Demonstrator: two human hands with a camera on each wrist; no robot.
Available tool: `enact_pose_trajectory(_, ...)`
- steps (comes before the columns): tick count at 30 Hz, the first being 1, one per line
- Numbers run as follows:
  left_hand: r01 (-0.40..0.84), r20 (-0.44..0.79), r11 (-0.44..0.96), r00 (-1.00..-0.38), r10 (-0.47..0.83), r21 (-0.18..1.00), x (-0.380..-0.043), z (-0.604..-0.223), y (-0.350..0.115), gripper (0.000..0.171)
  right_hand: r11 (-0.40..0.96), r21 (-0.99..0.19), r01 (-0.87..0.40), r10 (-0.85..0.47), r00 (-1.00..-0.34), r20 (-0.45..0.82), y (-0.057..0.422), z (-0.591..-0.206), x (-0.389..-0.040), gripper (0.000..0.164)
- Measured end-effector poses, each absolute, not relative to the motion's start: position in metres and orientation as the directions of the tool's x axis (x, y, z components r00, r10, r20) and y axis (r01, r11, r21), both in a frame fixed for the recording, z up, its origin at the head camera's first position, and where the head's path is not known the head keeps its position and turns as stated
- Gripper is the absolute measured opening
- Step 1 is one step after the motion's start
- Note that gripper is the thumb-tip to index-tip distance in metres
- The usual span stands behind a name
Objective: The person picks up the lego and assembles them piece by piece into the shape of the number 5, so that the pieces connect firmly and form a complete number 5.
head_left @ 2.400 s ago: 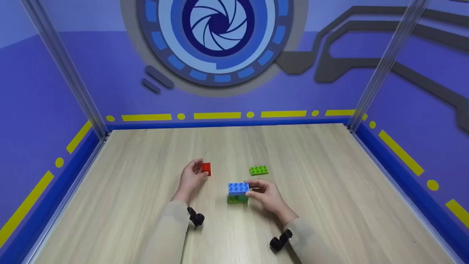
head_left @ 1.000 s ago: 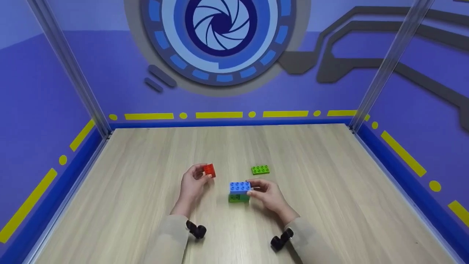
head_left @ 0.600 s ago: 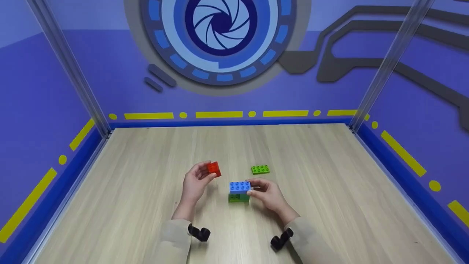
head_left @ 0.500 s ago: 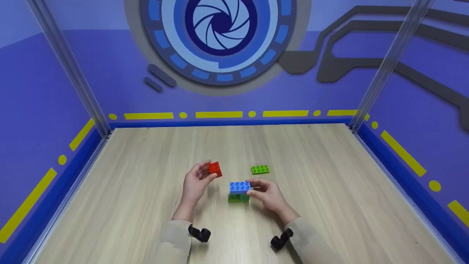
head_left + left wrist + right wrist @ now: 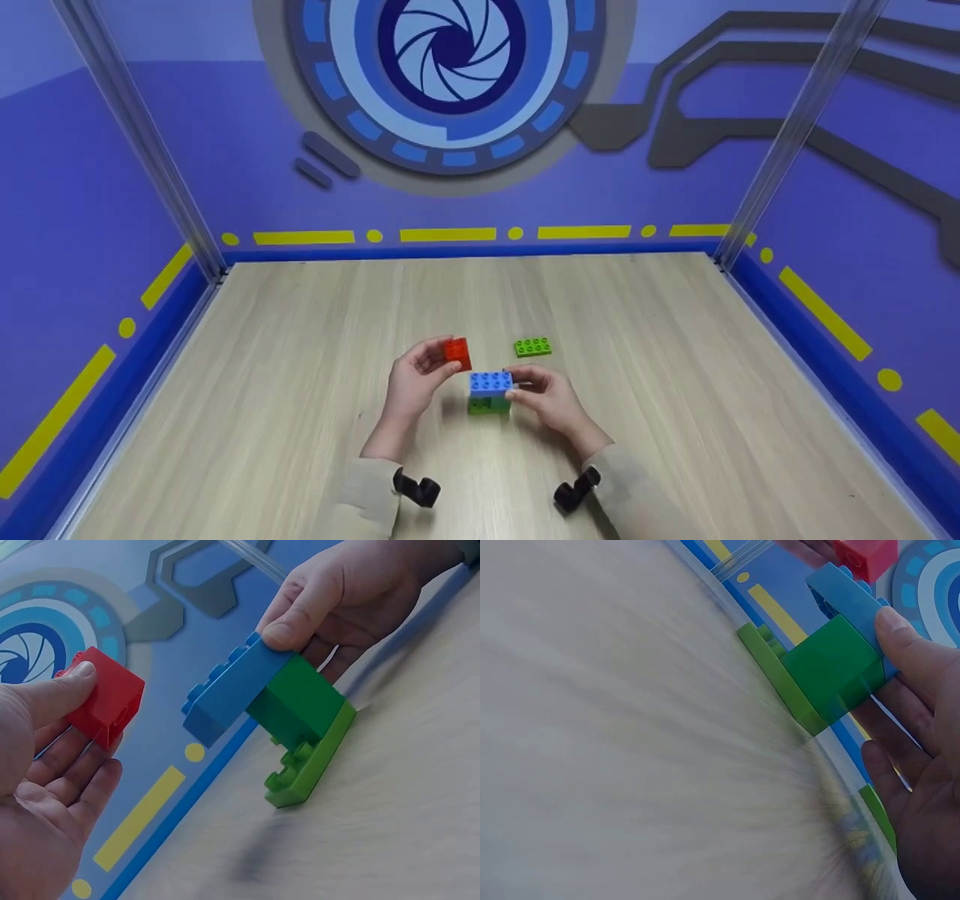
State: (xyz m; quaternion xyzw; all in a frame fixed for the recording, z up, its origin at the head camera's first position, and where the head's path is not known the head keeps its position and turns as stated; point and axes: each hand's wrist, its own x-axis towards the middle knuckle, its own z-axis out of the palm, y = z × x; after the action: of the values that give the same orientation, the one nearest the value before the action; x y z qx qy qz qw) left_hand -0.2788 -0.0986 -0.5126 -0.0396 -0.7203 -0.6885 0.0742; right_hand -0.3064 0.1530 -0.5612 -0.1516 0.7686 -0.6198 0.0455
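Observation:
My left hand (image 5: 416,379) pinches a red building brick (image 5: 457,354) between thumb and fingers, held above the table just left of a small stack. In the left wrist view the red brick (image 5: 109,696) is tilted and apart from the stack. That stack has a light green plate at the bottom, a dark green brick (image 5: 298,701) on one end, and a blue plate (image 5: 491,382) on top that overhangs the other end. My right hand (image 5: 551,397) grips the blue plate's right end with thumb and fingers. In the right wrist view the light green base (image 5: 776,675) shows its bare studs.
A loose light green plate (image 5: 533,346) lies on the wooden table (image 5: 637,337) behind the stack, slightly to its right. Blue-purple panels (image 5: 187,165) enclose the table at the back and sides. Black wrist cameras (image 5: 417,487) sit on both sleeves.
My left hand has carried the red brick rightward and nearer to the stack, tilting it along the way. The right hand has stayed at the blue plate.

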Motion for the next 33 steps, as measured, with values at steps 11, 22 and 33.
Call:
enact_pose_trajectory(11, 0.162, 0.16, 0.051, -0.986, 0.047, 0.985, -0.273, -0.516, -0.084, 0.047, 0.181, -0.963, -0.199, -0.298, -0.944, 0.139, 0.153, -0.561, -0.306, 0.038)
enact_pose_trajectory(22, 0.194, 0.187, 0.084, -0.979, 0.086, 0.977, -0.272, -0.521, -0.078, 0.047, 0.185, -0.964, -0.19, -0.304, -0.944, 0.127, 0.154, -0.56, -0.305, 0.04)
enact_pose_trajectory(33, 0.208, 0.196, 0.11, -0.974, 0.112, 0.972, -0.272, -0.523, -0.078, 0.045, 0.167, -0.963, -0.211, -0.309, -0.939, 0.152, 0.152, -0.559, -0.306, 0.039)
